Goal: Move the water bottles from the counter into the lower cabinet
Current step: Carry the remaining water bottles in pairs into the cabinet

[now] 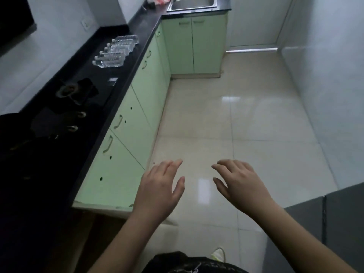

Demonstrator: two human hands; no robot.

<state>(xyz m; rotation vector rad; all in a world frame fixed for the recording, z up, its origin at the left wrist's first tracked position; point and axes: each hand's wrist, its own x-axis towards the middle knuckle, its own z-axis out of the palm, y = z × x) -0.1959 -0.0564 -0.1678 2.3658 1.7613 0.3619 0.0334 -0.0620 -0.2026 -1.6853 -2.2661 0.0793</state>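
Note:
Several clear water bottles [116,51] lie on their sides in a row on the black counter [137,30] at the upper left. Pale green lower cabinet doors [126,146] run beneath the counter, all shut. My left hand [159,186] and my right hand [239,180] hover over the floor in the lower middle, palms down, fingers spread, holding nothing. Both hands are well short of the bottles.
A black gas hob [71,99] sits on the counter nearer than the bottles. A steel sink [194,3] is at the far end above more green doors. Beige floor tiles [236,115] stretch ahead. A grey appliance [334,217] stands at the lower right.

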